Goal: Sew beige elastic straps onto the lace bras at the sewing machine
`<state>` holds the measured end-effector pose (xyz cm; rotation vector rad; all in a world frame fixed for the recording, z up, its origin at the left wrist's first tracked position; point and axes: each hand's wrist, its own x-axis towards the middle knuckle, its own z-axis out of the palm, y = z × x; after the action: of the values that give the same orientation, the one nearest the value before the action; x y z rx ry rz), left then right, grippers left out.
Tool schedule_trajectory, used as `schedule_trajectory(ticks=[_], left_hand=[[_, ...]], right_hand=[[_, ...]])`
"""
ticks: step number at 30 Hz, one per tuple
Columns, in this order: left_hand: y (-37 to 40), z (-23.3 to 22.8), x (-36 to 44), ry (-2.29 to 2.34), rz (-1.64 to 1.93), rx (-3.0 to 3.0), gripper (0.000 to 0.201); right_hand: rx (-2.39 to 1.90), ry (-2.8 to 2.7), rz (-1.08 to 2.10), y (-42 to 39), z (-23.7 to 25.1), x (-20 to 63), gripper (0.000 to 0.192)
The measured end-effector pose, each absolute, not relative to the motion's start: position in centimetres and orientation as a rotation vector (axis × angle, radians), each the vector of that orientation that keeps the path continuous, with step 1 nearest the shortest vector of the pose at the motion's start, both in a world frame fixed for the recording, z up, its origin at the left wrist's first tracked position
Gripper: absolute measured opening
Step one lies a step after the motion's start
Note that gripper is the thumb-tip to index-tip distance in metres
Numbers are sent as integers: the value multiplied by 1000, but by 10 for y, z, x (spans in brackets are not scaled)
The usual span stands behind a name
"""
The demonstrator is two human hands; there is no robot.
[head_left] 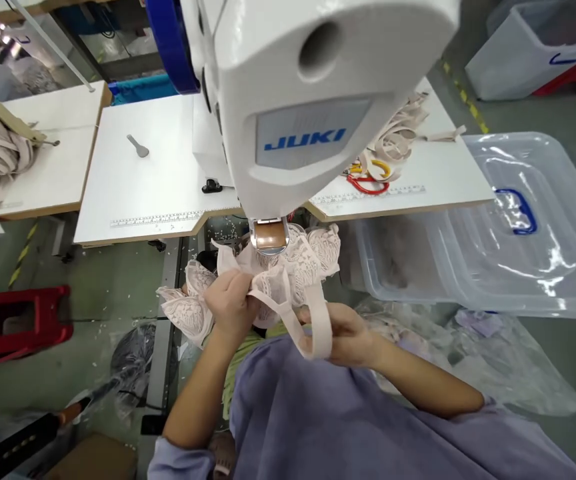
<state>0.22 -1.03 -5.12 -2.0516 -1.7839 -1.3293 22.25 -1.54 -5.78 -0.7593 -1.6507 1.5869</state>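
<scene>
The left hand (228, 300) pinched a bunch of the lace cloth (303, 263) with its fingers pressed together, just under the metal foot (269, 237) of the sewing machine (288, 87). The right hand (341, 333) was at about four o'clock from the left one, and its fingers were curled around a loop of the pale strap (321, 327) that hung from the cloth. The lace cloth sat right in the middle, at six o'clock from the machine, touching both hands and tucked up against the metal foot. It looked very light and soft, floppy like a rag, and the lace had little holes, so it could likely snag or tear if it was tugged hard. The strap looked smooth and stretchy. A good place to hold seemed to be the thicker edge near the strap, not the thin lace. The white worktop (153, 180) was flat and smooth, with a ruler strip (158, 219) along its front edge and a small grey tool (138, 145) at ten o'clock. Red scissors (368, 181) lay at two o'clock beside a heap of more straps (398, 133). A big clear box (493, 227) stood at three o'clock, and a red stool (13, 323) at nine o'clock on the grey floor (103, 293).
</scene>
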Motion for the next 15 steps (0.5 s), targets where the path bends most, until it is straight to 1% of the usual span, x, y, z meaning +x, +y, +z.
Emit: schedule_trajectory(ticks=[2,3,5,7,8,9,11,12,13,15], left_hand=[[-10,-53,5,-1808,-1400,-2070,32],[-10,-52,7,-1824,-1426,-2077,31],[-10,-49,16,-1902,-1463,-2076,31],[-13,-44,34,-2052,-1504,-2151,33],[-16,-42,47,-2135,-1530,-2280,34],[-20,-41,60,-2204,-1550,-2477,35],[-30,-43,86,-2303,-1534,-2998,38],[-35,-48,95,-2359,-1492,-3242,39],[-40,-54,100,-2431,-1399,-3448,40],[-46,-71,94,-2625,-1137,-3639,41]], right_hand=[[-560,-1661,1567,-13,-61,215,11],[-467,-1668,1506,-9,-61,214,11],[-363,-1730,1253,-3,-52,220,13],[-447,-1789,1033,2,-34,234,10],[-520,-1766,1024,4,-23,242,10],[-592,-1686,1079,7,-13,251,10],[-721,-1383,1254,16,0,267,10],[-773,-1197,1336,23,1,273,10],[-853,-985,1393,33,-4,280,14],[-1054,-573,1436,55,-27,292,21]])
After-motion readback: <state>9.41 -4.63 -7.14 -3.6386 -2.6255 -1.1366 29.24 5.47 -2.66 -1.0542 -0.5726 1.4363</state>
